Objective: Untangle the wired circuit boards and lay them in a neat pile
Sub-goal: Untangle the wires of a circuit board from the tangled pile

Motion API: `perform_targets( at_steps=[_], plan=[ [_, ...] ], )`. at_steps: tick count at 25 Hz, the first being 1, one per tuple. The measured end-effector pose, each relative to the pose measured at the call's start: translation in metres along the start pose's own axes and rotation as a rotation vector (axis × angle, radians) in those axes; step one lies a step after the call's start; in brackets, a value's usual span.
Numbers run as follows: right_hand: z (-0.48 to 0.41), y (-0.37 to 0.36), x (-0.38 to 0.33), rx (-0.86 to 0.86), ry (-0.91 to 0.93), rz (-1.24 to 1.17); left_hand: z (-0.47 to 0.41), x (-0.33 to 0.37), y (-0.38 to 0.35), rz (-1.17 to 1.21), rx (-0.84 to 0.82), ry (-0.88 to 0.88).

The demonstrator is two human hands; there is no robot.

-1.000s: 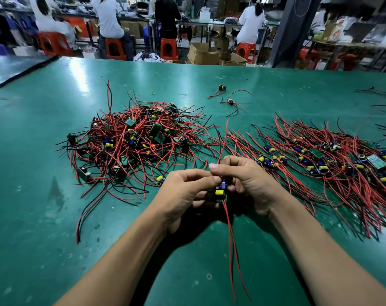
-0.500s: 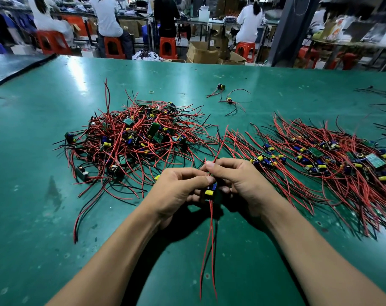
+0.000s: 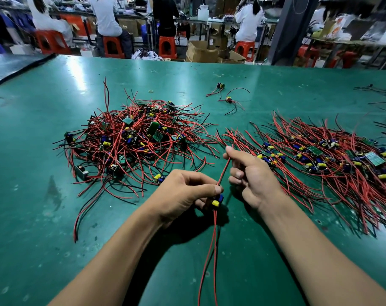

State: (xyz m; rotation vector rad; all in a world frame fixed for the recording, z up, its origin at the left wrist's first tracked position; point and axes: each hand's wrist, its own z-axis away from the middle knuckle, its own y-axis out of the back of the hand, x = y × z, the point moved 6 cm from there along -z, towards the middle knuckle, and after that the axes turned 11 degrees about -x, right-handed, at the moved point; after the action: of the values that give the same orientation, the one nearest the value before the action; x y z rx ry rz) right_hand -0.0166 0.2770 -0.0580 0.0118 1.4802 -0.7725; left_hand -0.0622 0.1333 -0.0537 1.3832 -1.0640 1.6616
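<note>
Green table (image 3: 55,217), one person's two hands over its near part.

Left hand (image 3: 183,193): fingers curled round one small board (image 3: 216,200) carrying a yellow and a blue capacitor, thumb pressing on top. The board is held just above the table, between the two heaps. Two red leads (image 3: 211,250) hang from the board toward the camera.

One red strand (image 3: 223,170) runs up from it (one wire or two laid together, cannot tell) to the right hand (image 3: 253,175). That hand pinches it between thumb and forefinger, other fingers curled in.

Two heaps of wired boards:
- a tangled heap (image 3: 132,138) beyond the left hand
- a combed pile (image 3: 331,160) to the right, leads lying roughly parallel

Two stray boards (image 3: 228,99) farther back, apart from both heaps. One yellow rubber band (image 3: 151,91) just beyond the tangle.

Background: four seated people (image 3: 106,16), backs turned, each on an orange stool (image 3: 113,46).
</note>
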Motion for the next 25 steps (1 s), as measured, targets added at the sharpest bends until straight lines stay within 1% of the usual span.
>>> perform_targets(
  at_steps=[3, 6, 7, 8, 10, 12, 14, 17, 19, 22, 25],
  plan=[
    [0.001, 0.004, 0.0, 0.014, -0.078, -0.124, 0.0, -0.001, -0.001, -0.073, -0.034, 0.019],
    [0.001, 0.002, 0.002, -0.011, -0.145, -0.267, -0.001, 0.0, -0.002, -0.099, -0.043, 0.024],
    [0.001, 0.003, 0.002, -0.016, -0.143, -0.268, -0.001, 0.0, -0.002, -0.106, -0.04, 0.025],
    [0.0, 0.005, 0.001, -0.012, -0.112, -0.206, -0.001, 0.0, -0.002, -0.113, -0.033, 0.025],
    [0.0, 0.006, -0.005, -0.006, 0.006, 0.005, 0.0, 0.0, -0.001, -0.096, -0.017, 0.029],
    [0.001, 0.004, -0.007, -0.059, 0.08, 0.081, 0.001, 0.0, 0.001, -0.01, 0.002, 0.033],
    [0.0, -0.001, -0.004, -0.204, 0.043, 0.065, 0.002, 0.0, 0.004, 0.08, 0.024, 0.035],
    [0.006, -0.014, 0.008, -0.478, -0.122, 0.112, 0.003, -0.001, 0.007, 0.175, 0.045, 0.033],
    [0.01, -0.018, 0.015, -0.557, -0.181, 0.184, 0.003, -0.002, 0.009, 0.212, 0.048, 0.038],
    [0.009, -0.014, 0.013, -0.526, -0.183, 0.254, 0.003, -0.002, 0.008, 0.24, 0.028, 0.034],
    [0.007, -0.008, 0.005, -0.429, -0.104, 0.271, 0.003, -0.002, 0.006, 0.167, 0.013, 0.027]
  ],
)
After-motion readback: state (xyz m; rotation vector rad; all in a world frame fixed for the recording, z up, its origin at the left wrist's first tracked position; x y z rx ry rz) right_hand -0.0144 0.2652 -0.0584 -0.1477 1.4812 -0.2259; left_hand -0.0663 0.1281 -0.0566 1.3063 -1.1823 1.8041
